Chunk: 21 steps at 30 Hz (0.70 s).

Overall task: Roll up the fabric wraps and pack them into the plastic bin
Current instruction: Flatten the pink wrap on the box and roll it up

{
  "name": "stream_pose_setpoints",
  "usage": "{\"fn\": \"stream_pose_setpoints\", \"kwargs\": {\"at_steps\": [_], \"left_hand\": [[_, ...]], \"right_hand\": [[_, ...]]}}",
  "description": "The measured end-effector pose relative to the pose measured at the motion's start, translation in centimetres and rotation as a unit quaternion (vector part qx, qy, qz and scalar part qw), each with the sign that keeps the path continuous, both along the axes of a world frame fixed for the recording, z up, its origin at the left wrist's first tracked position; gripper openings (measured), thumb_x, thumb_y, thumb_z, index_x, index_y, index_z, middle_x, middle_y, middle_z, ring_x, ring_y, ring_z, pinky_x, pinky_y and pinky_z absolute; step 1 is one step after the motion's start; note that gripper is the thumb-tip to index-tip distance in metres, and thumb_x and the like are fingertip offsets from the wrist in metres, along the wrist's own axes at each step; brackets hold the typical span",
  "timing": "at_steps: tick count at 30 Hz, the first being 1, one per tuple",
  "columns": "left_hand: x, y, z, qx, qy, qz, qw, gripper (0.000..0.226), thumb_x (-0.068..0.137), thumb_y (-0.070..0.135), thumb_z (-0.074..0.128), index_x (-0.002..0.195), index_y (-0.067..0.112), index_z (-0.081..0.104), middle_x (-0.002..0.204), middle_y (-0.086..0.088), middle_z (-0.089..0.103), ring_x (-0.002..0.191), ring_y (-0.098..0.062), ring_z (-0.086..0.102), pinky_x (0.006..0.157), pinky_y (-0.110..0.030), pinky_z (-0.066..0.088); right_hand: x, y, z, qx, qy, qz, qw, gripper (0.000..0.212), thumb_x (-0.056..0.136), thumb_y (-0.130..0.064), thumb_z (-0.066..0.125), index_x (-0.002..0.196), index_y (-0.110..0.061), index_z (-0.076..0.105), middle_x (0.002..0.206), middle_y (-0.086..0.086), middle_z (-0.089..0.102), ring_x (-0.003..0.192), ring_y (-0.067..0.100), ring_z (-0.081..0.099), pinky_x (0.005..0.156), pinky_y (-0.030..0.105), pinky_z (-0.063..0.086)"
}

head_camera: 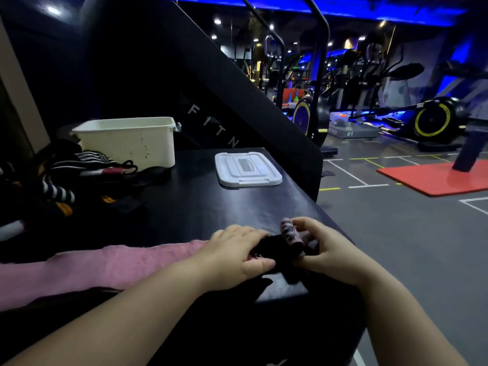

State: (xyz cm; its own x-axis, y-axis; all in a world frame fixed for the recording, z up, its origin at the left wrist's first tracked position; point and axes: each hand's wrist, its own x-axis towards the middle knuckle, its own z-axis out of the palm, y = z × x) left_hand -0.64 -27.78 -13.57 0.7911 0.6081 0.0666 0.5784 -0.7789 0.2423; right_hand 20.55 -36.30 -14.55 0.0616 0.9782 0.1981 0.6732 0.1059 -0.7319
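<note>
Plainly, the pink wrap (111, 265) is soft, light and limp: it lies stretched along the near edge of the tabletop (198, 207), and its rolled end (290, 232) sits near the near right corner. The right hand (324, 247) pinches that small roll between thumb and fingertips. The left hand (237, 249) rests on the strip just beside it, fingers bent over a dark patch; I cannot tell whether it grips or only presses. Such cloth likely slackens unless held taut, so grip the roll by its 2 ends. The plastic bin (132, 143) stands at the far left, its inside hidden, with the lid (247, 169) lying apart from it. The heap of wraps (66, 165) on the left is too dark to count.
</note>
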Motion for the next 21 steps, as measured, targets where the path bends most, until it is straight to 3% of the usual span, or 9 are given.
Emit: {"fn": "stream_pose_setpoints", "kwargs": {"at_steps": [6, 8, 12, 15, 18, 21], "left_hand": [[-0.1, 0.5, 0.3, 0.001, 0.038, -0.01, 0.999, 0.057, 0.095, 0.057, 0.044, 0.147, 0.039, 0.03, 0.142, 0.014, 0.035, 0.135, -0.01, 0.023, 0.109, -0.031, 0.016], [-0.2, 0.5, 0.4, 0.012, 0.056, -0.015, 0.998, 0.058, 0.096, 0.057, 0.042, 0.148, 0.039, 0.028, 0.144, 0.013, 0.033, 0.136, -0.01, 0.021, 0.11, -0.031, 0.015], [-0.3, 0.3, 0.3, 0.038, 0.085, -0.016, 0.995, 0.06, 0.096, 0.057, 0.038, 0.151, 0.037, 0.022, 0.148, 0.011, 0.029, 0.138, -0.013, 0.019, 0.11, -0.034, 0.015], [-0.3, 0.3, 0.3, 0.035, 0.094, -0.013, 0.995, 0.065, 0.096, 0.061, 0.036, 0.153, 0.035, 0.018, 0.151, 0.009, 0.025, 0.14, -0.013, 0.015, 0.112, -0.034, 0.013], [-0.4, 0.1, 0.1, 0.033, 0.084, -0.016, 0.996, 0.065, 0.096, 0.064, 0.03, 0.154, 0.037, 0.016, 0.151, 0.009, 0.025, 0.14, -0.011, 0.016, 0.111, -0.034, 0.013], [-0.5, 0.0, 0.0, 0.028, 0.053, -0.017, 0.998, 0.057, 0.099, 0.059, 0.025, 0.152, 0.041, 0.02, 0.147, 0.011, 0.03, 0.137, -0.01, 0.019, 0.108, -0.034, 0.014]], "right_hand": [[1.0, 0.5, -0.3, -0.017, 0.001, 0.013, 1.0, 0.068, 0.062, -0.032, 0.08, 0.117, -0.061, 0.054, 0.118, -0.016, 0.059, 0.105, -0.002, 0.06, 0.094, 0.015, 0.044], [1.4, 0.4, -0.4, -0.018, 0.029, 0.012, 0.999, 0.069, 0.066, -0.025, 0.082, 0.122, -0.054, 0.056, 0.114, -0.009, 0.063, 0.099, 0.0, 0.062, 0.092, 0.016, 0.046], [1.7, 0.2, -0.1, -0.043, 0.104, 0.007, 0.994, 0.058, 0.081, -0.007, 0.076, 0.128, -0.036, 0.059, 0.087, -0.008, 0.06, 0.078, 0.004, 0.055, 0.078, 0.015, 0.046], [1.4, 0.0, -0.1, -0.022, 0.189, -0.018, 0.982, 0.047, 0.084, -0.004, 0.071, 0.125, -0.025, 0.063, 0.094, -0.005, 0.063, 0.081, 0.002, 0.059, 0.078, 0.013, 0.047], [0.8, -0.3, -0.1, 0.019, 0.228, -0.046, 0.973, 0.044, 0.081, -0.013, 0.072, 0.122, -0.025, 0.063, 0.105, -0.001, 0.067, 0.079, 0.0, 0.061, 0.069, 0.015, 0.05], [0.2, -0.4, -0.2, 0.064, 0.235, -0.048, 0.969, 0.052, 0.074, -0.025, 0.068, 0.125, -0.028, 0.06, 0.117, 0.002, 0.068, 0.096, 0.001, 0.065, 0.073, 0.016, 0.05]]}}
